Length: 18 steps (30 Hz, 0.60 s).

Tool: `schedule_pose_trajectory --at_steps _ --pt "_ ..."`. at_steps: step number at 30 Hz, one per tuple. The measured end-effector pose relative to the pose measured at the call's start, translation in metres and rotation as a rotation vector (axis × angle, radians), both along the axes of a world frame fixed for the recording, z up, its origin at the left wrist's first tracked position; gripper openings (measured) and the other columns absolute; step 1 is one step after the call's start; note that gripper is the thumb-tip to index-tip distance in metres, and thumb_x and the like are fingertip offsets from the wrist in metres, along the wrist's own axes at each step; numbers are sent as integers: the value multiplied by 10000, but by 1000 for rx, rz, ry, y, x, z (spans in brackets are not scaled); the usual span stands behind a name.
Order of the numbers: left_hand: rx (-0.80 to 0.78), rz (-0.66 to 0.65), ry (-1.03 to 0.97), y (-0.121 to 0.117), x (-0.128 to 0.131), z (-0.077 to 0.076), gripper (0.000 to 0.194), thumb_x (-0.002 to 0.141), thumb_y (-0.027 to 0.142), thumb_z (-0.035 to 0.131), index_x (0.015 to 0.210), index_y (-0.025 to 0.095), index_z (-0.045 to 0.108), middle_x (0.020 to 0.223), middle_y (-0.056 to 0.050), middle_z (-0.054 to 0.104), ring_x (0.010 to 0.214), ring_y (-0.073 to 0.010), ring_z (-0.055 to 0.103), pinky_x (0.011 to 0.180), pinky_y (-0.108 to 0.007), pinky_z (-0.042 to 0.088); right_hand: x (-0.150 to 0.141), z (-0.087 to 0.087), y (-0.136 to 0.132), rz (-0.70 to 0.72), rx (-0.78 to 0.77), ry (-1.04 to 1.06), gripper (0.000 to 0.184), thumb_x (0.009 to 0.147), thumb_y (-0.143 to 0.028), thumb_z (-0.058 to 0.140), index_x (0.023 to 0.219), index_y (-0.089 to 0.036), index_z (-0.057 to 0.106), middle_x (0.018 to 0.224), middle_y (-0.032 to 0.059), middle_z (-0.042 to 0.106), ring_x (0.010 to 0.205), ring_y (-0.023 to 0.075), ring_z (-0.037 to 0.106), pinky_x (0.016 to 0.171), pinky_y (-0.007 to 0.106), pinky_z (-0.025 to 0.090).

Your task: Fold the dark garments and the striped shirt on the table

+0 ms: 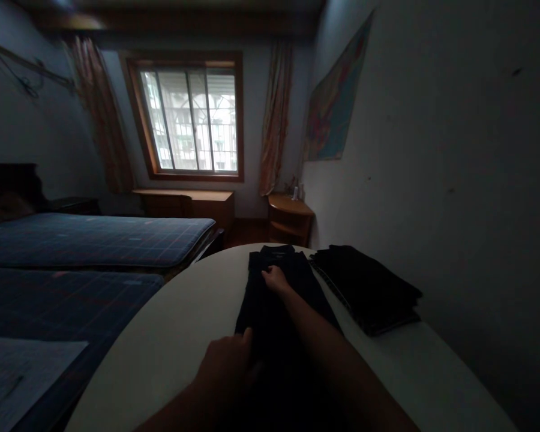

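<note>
A dark shirt (292,336) lies lengthwise on a white round table (184,300), its collar (278,249) toward the far edge and its sides folded into a long strip. My right hand (275,279) reaches across it, with the fingers closed on the cloth just below the collar. Nearer to me, my left hand (229,357) is closed at the left edge of the shirt; its fingertips are partly lost in the dark cloth. To the right sits a stack of folded black clothes (364,285).
Left of the table are mattresses with a blue checked cover (117,240), and a printed sheet (31,372) lies on the nearer one. A white wall (445,240) runs along the right. Beyond the table stand a corner shelf (290,206) and a wooden desk (207,197) below the window.
</note>
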<state>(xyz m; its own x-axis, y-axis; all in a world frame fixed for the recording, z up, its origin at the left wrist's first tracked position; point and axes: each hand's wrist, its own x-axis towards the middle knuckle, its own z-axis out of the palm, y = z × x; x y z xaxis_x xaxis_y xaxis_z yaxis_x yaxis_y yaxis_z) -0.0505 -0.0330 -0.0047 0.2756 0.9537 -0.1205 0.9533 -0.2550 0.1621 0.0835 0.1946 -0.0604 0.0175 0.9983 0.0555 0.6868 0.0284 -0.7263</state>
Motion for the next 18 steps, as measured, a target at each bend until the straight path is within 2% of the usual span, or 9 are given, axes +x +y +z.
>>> schedule_pose_trajectory --at_steps 3,5,8,11,13,15,18 --pt "-9 4 65 -3 4 -7 253 891 234 488 1088 143 618 1000 -170 724 907 -331 708 752 -437 535 0 1 -5 16 39 24 432 877 -265 640 1285 -138 576 1158 128 676 1069 232 651 909 332 499" --pt "-19 14 101 -4 6 -7 253 875 154 453 1051 138 635 979 -173 728 892 -317 715 736 -418 535 0 3 -10 46 68 39 525 841 -211 639 1352 -153 536 1133 104 698 1025 207 671 888 298 502" --pt "1 6 94 -2 9 2 248 873 171 447 1029 140 637 969 -166 729 885 -322 714 725 -416 529 2 8 -13 96 97 54 516 823 -108 576 1332 -194 575 1096 58 720 970 173 684 877 276 508" --pt "55 -14 12 1 14 15 245 911 233 404 995 165 624 939 -134 727 839 -299 711 706 -397 519 4 15 -9 111 115 62 434 842 -55 485 1208 -195 669 1127 47 719 1032 163 670 927 268 490" --pt "77 -16 -69 5 20 19 241 931 271 388 972 188 611 910 -104 723 818 -275 702 697 -372 508 6 18 -4 90 118 61 406 876 -57 444 1183 -182 679 1163 65 707 1081 164 652 967 279 475" --pt "75 -52 -157 9 26 16 228 942 308 399 966 206 602 903 -78 718 821 -256 691 700 -348 500 8 18 0 62 105 49 335 921 -107 472 1193 -163 660 1186 93 690 1093 183 645 985 334 476" --pt "60 -226 -262 12 30 4 227 931 240 424 1082 221 592 994 -58 705 895 -225 669 765 -322 501 12 14 0 61 66 19 264 928 -245 606 1171 -147 638 1200 100 665 1082 222 640 969 448 494"
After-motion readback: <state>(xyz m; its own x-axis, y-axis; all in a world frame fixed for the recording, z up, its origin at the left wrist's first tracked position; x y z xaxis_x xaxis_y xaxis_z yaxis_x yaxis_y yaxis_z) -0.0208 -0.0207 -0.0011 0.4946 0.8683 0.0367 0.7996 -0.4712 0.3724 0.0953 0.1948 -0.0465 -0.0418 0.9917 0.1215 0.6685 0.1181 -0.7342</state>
